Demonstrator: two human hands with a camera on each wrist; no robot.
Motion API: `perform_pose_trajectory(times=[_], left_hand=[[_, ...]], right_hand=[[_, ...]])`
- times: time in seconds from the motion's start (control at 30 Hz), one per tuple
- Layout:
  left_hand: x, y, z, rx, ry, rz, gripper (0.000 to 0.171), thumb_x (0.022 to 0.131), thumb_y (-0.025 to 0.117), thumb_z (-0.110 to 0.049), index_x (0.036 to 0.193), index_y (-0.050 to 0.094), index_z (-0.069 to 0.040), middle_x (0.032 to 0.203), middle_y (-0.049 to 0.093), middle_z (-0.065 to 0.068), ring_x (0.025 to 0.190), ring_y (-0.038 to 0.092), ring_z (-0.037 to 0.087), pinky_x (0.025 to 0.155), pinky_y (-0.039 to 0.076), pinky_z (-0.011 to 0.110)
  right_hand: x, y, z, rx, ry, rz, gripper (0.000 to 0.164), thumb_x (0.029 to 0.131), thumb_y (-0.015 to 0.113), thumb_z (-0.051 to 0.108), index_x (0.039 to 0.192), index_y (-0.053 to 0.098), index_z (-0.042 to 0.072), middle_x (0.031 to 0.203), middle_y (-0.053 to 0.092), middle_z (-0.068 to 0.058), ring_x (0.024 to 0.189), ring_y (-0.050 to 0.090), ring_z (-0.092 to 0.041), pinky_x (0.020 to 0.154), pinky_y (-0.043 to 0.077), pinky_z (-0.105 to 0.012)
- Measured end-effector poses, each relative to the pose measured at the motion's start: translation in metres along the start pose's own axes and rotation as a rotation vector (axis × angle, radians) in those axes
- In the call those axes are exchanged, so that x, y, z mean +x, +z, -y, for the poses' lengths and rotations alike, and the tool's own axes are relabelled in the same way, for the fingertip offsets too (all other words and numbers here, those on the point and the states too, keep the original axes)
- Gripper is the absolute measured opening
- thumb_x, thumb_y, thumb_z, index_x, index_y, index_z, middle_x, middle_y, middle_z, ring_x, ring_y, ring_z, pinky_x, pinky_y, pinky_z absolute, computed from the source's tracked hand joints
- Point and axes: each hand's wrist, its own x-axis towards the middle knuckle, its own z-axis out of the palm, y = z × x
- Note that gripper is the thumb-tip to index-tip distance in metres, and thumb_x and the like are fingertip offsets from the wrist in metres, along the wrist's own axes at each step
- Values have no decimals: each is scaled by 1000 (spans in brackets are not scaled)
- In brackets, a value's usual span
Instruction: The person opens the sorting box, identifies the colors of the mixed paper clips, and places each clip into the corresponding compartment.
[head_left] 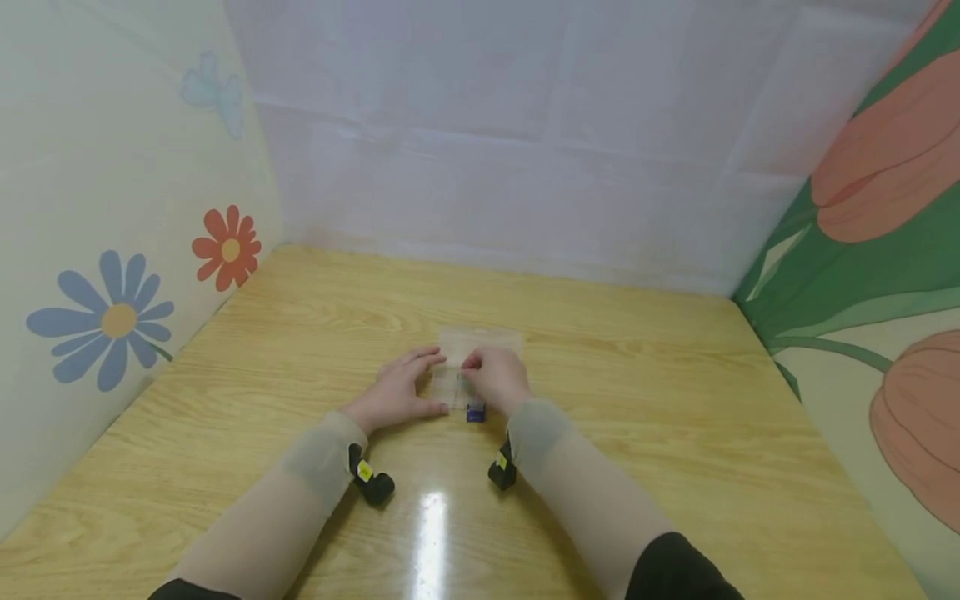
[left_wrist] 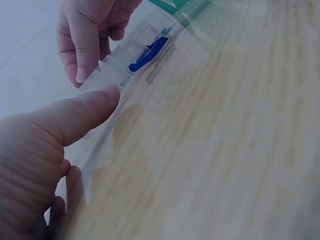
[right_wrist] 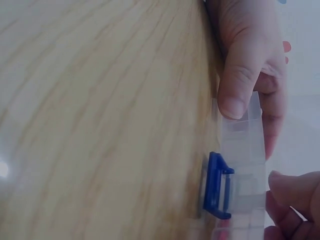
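A clear plastic compartment box (head_left: 444, 392) lies on the table, its blue latch (right_wrist: 214, 185) jutting from the near side. My left hand (head_left: 397, 396) holds the box's left end, thumb on the near wall and fingers spread toward the far side. In the right wrist view the left thumb (right_wrist: 235, 97) presses at the box's corner. Over the compartments, my right hand (head_left: 497, 377) is bent down with thumb and forefinger close together. I cannot tell whether a small thing is between those fingertips. Something pink (right_wrist: 224, 234) shows through the box's near wall.
The wood-grain table (head_left: 637, 433) reaches back to a white sheet (head_left: 487, 167). Flower-printed panels (head_left: 97, 208) stand along the left and right sides. Each wrist carries a small black camera (head_left: 369, 477), near the table surface.
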Motion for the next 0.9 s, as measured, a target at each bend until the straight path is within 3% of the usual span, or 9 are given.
perform_pose_trajectory(times=[0.13, 0.37, 0.47, 0.7, 0.9], left_hand=[[0, 0, 0, -4, 4, -1, 86, 76, 76, -54, 144, 43, -13, 154, 31, 6, 140, 27, 30, 110, 19, 58], [-1, -1, -2, -12, 0, 5, 88, 75, 76, -53, 146, 42, -14, 155, 30, 5, 141, 26, 31, 110, 17, 60], [-1, -2, -4, -25, -8, 7, 89, 75, 77, -52, 146, 41, -13, 155, 30, 5, 141, 26, 32, 110, 16, 59], [1, -3, -6, -10, -19, 17, 89, 75, 77, -51, 148, 39, -14, 155, 29, 4, 141, 25, 31, 110, 16, 60], [6, -1, -8, 30, -23, 30, 90, 75, 75, -54, 148, 38, -18, 156, 28, 1, 141, 24, 30, 109, 17, 60]], right_hand=[[-3, -3, 0, 34, 11, 2, 8, 90, 68, 24, 93, 71, 17, 89, 67, 5, 79, 59, -14, 73, 49, -31], [-11, -13, -7, 228, 80, 40, 8, 90, 67, 19, 96, 69, 14, 90, 66, 0, 71, 63, -16, 60, 54, -28], [-14, -18, -12, 297, 106, 51, 8, 91, 67, 16, 97, 68, 12, 92, 65, -3, 72, 66, -17, 60, 56, -29], [-20, -33, -27, 108, 69, -13, 9, 90, 67, 24, 96, 69, 19, 93, 66, 5, 88, 59, -15, 84, 48, -36], [-25, -49, -44, 79, 71, -55, 13, 91, 66, 27, 100, 70, 18, 102, 67, 2, 99, 58, -20, 90, 46, -41]])
